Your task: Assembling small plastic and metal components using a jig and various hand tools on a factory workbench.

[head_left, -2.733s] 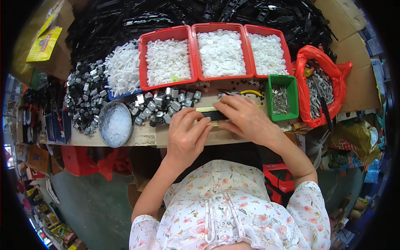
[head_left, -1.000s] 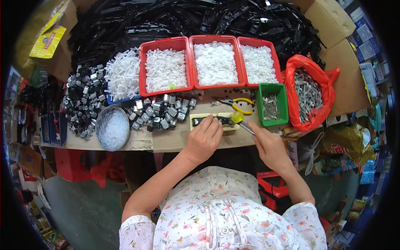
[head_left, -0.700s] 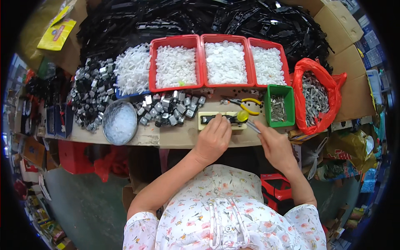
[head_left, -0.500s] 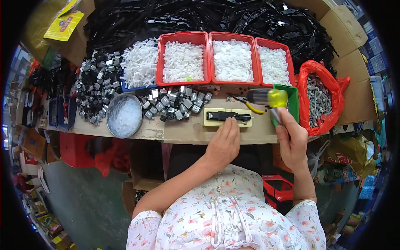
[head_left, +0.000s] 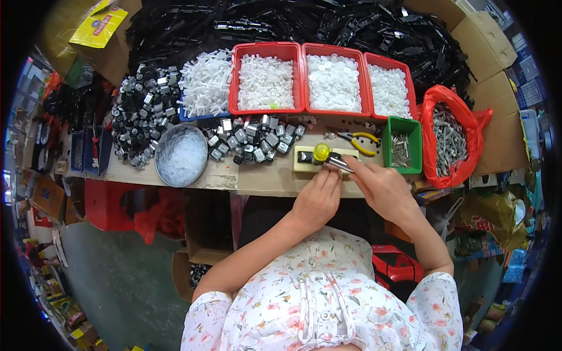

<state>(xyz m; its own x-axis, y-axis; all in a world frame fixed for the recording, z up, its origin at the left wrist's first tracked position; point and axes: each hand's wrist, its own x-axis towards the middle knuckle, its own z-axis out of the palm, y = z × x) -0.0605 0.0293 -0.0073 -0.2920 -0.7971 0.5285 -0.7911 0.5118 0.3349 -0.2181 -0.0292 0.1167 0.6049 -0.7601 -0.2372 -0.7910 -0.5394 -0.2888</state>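
Note:
My right hand (head_left: 386,190) is wrapped around a hammer (head_left: 339,164) with a yellow striking head (head_left: 321,152). That head is over a long black plastic part (head_left: 305,156), hiding its middle. The part lies in a cream block-shaped holder (head_left: 300,168) near the table's front edge. My left hand (head_left: 318,202) comes from the front, its fingers pressed together on the part's near side. Its fingertips are partly hidden by the hammer handle. Behind the holder lie pliers with yellow handles (head_left: 364,144). To the right is a green bin (head_left: 414,146) of small metal pins or screws.
Red bins (head_left: 298,79) of small white plastic pieces stand behind. Metal-and-black blocks (head_left: 257,140) and a round metal bowl (head_left: 162,169) of whitish material lie left. A red bag (head_left: 430,123) of grey parts stands right. Black strips (head_left: 263,23) are heaped at the back.
My right hand has swung the hammer left and down, from beside the green bin to over the black part. My left hand stays at the holder. The whole view has shifted slightly.

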